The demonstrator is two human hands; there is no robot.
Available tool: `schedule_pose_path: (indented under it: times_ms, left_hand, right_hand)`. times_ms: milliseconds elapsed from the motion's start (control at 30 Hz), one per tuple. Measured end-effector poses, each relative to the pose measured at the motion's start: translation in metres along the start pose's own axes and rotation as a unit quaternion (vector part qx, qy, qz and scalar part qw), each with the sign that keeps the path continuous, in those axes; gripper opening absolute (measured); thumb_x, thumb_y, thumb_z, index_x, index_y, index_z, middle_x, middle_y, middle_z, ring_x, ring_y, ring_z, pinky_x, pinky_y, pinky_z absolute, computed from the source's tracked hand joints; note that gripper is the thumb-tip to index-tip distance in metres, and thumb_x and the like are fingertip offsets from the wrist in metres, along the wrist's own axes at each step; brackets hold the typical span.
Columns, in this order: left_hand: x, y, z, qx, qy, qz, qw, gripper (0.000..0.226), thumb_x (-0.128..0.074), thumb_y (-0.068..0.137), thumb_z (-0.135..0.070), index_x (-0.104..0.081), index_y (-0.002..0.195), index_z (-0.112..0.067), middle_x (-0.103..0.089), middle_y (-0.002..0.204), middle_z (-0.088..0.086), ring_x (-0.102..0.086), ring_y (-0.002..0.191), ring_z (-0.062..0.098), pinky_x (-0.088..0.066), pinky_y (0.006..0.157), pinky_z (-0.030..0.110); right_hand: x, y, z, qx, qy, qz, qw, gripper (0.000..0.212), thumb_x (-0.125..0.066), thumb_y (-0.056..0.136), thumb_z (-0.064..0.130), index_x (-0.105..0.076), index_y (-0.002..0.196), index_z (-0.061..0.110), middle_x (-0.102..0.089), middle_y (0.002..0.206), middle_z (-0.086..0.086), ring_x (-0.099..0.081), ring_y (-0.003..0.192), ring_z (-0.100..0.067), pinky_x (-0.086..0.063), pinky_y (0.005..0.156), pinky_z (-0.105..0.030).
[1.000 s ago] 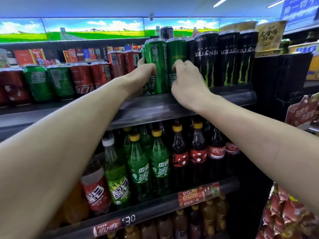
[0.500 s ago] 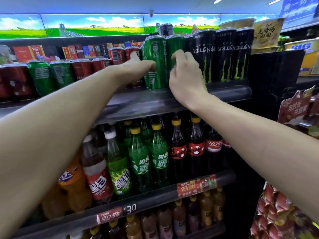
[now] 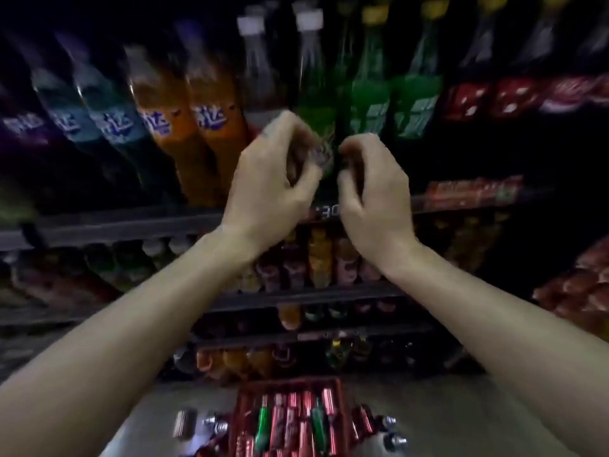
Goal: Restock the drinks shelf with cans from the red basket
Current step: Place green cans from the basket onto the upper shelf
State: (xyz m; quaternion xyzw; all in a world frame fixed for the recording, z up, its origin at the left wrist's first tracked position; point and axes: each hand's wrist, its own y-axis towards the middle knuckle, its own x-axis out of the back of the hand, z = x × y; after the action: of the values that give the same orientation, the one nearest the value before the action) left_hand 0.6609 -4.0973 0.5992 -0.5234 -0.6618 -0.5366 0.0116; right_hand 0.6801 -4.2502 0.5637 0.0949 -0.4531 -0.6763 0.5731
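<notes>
The view is blurred and tilted down. My left hand and my right hand hang side by side in the air in front of the bottle shelves, fingers loosely curled, holding nothing. Far below them on the floor stands the red basket, with several red and green cans lying inside. The top can shelf is out of view.
Orange bottles and green bottles stand on the shelf behind my hands, above a dark shelf edge. Lower shelves hold smaller bottles. Loose cans lie on the floor beside the basket. Red snack packets hang at right.
Both hands have let go of the green cans on the top shelf and dropped down. The view has swung down from the can shelf to the lower shelves and basket.
</notes>
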Motion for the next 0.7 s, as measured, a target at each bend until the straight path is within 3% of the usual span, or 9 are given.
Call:
schedule_pose_path:
  times_ms: [67,133,233,367,500,567,700]
  left_hand:
    - [-0.019,-0.064,0.040,0.083,0.011,0.076,0.994,0.007,-0.058,0.098,-0.018,-0.053,0.102,-0.018,-0.058,0.090,-0.003,-0.054,0.077,0.013,-0.043,0.067,0.029]
    - [-0.037,-0.128,0.075,0.157,0.019,0.145,0.977,0.007,-0.053,0.104,-0.025,-0.055,0.104,-0.018,-0.060,0.092,-0.003,-0.056,0.081,0.016,-0.043,0.070,0.036]
    - [-0.058,-0.216,0.112,0.256,0.021,0.227,0.940,0.023,-0.042,0.104,-0.036,-0.056,0.106,-0.017,-0.060,0.091,-0.002,-0.058,0.088,0.023,-0.045,0.074,0.041]
    - [-0.082,-0.319,0.149,0.363,0.015,0.290,0.885,0.018,-0.047,0.107,-0.031,-0.057,0.104,-0.016,-0.062,0.090,0.000,-0.059,0.089,0.023,-0.047,0.077,0.043]
    - [-0.112,-0.418,0.191,0.443,-0.001,0.333,0.833,0.021,-0.047,0.108,-0.031,-0.057,0.106,-0.013,-0.064,0.093,0.005,-0.060,0.090,0.027,-0.042,0.074,0.038]
    - [-0.133,-0.469,0.217,0.470,0.000,0.372,0.801,0.023,-0.046,0.109,-0.029,-0.056,0.116,-0.010,-0.066,0.106,0.010,-0.060,0.094,0.029,-0.037,0.073,0.034]
    - [-0.191,-0.577,0.282,0.516,0.003,0.413,0.750,0.038,-0.046,0.104,-0.044,-0.048,0.129,-0.016,-0.066,0.119,0.017,-0.065,0.100,0.037,-0.052,0.086,0.043]
  right_hand:
    - [-0.034,-0.053,-0.017,-0.065,-0.006,0.070,0.995,0.022,-0.049,0.101,0.013,-0.058,0.120,0.009,-0.061,0.112,0.000,-0.058,0.098,-0.015,-0.047,0.083,-0.028]
    - [-0.065,-0.106,-0.033,-0.121,-0.022,0.136,0.983,0.024,-0.048,0.102,0.015,-0.057,0.124,0.012,-0.061,0.117,-0.001,-0.059,0.102,-0.018,-0.050,0.086,-0.036]
    - [-0.105,-0.180,-0.052,-0.203,-0.046,0.218,0.953,0.023,-0.049,0.102,0.016,-0.056,0.124,0.013,-0.062,0.118,-0.003,-0.062,0.102,-0.025,-0.052,0.084,-0.044]
    - [-0.153,-0.273,-0.082,-0.266,-0.075,0.297,0.914,0.021,-0.052,0.100,0.016,-0.056,0.120,0.011,-0.065,0.116,-0.009,-0.065,0.100,-0.035,-0.053,0.079,-0.044]
    - [-0.199,-0.377,-0.125,-0.336,-0.107,0.399,0.846,0.027,-0.051,0.103,0.022,-0.053,0.127,0.012,-0.064,0.119,-0.010,-0.065,0.097,-0.031,-0.041,0.067,-0.032]
    - [-0.220,-0.431,-0.151,-0.377,-0.114,0.428,0.814,0.029,-0.051,0.102,0.021,-0.053,0.130,0.011,-0.065,0.117,-0.010,-0.065,0.099,-0.032,-0.039,0.068,-0.031]
    - [-0.275,-0.546,-0.213,-0.458,-0.112,0.483,0.738,0.030,-0.052,0.101,0.021,-0.048,0.130,0.015,-0.063,0.089,-0.004,-0.064,0.076,-0.026,-0.044,0.063,-0.027]
